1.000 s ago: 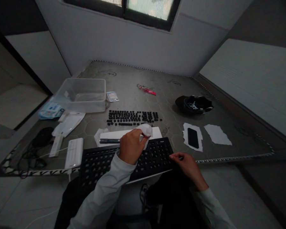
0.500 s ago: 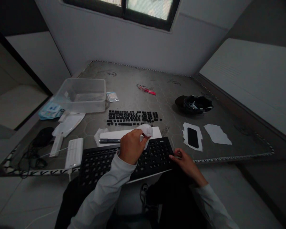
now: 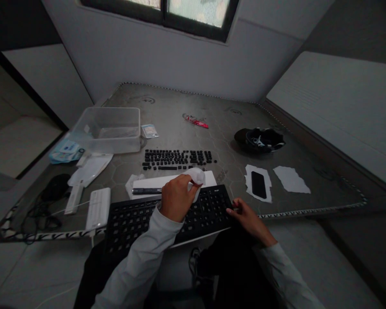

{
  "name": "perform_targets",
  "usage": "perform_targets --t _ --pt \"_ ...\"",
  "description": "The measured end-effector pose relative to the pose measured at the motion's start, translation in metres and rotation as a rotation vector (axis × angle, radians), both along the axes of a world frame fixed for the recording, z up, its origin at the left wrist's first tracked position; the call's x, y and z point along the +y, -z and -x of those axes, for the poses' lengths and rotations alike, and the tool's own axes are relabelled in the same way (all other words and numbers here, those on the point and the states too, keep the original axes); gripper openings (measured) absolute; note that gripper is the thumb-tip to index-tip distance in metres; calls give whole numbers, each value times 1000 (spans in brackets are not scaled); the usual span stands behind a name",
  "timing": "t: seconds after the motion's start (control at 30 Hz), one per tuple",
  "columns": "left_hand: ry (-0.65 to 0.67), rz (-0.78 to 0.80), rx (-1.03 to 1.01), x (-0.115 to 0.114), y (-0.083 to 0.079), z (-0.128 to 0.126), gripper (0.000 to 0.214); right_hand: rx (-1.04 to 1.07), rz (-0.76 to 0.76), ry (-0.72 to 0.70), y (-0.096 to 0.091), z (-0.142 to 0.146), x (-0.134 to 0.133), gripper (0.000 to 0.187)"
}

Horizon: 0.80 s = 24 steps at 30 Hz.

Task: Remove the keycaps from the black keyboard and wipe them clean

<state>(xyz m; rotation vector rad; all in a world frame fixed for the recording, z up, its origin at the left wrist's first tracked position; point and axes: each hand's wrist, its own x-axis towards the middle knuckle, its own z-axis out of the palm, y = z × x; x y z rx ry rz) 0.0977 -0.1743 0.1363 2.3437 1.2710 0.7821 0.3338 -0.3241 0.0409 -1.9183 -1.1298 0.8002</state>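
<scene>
A black keyboard (image 3: 212, 210) with its keycaps off rests tilted across my lap and the table's front edge. My left hand (image 3: 178, 195) is closed on a crumpled white wipe (image 3: 197, 177), which it holds over the keyboard's right half. With thumb and fingers, my right hand (image 3: 247, 218) grips the keyboard's right end. Behind the keyboard, loose black keycaps (image 3: 176, 158) lie in rows on the table. Between them and the keyboard are a white sheet (image 3: 209, 178) and a dark pen-like stick (image 3: 146, 191), partly hidden by my left hand.
To the left stand a clear plastic bin (image 3: 120, 141), a white power strip (image 3: 98, 208) and a black cable (image 3: 35, 214). On the right are a phone (image 3: 259, 185) on torn paper, another paper piece (image 3: 292, 179) and a black cap (image 3: 260, 140). A red packet (image 3: 196, 121) lies farther back.
The view has shifted slightly. Both hands keep their holds, with the wipe and the keyboard in nearly the same places.
</scene>
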Motion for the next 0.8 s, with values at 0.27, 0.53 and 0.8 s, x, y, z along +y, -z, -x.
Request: perform_targets --t 0.27,0.53,0.8 --pt "-7 0 2 0 0 -1 16 -36 21 -19 -3 0 1 30" --pt "-8 3 13 0 -2 -1 16 -96 54 -30 -17 3 3 31" --pt "-31 1 36 2 -5 4 19 -398 -11 121 -27 4 1 37"
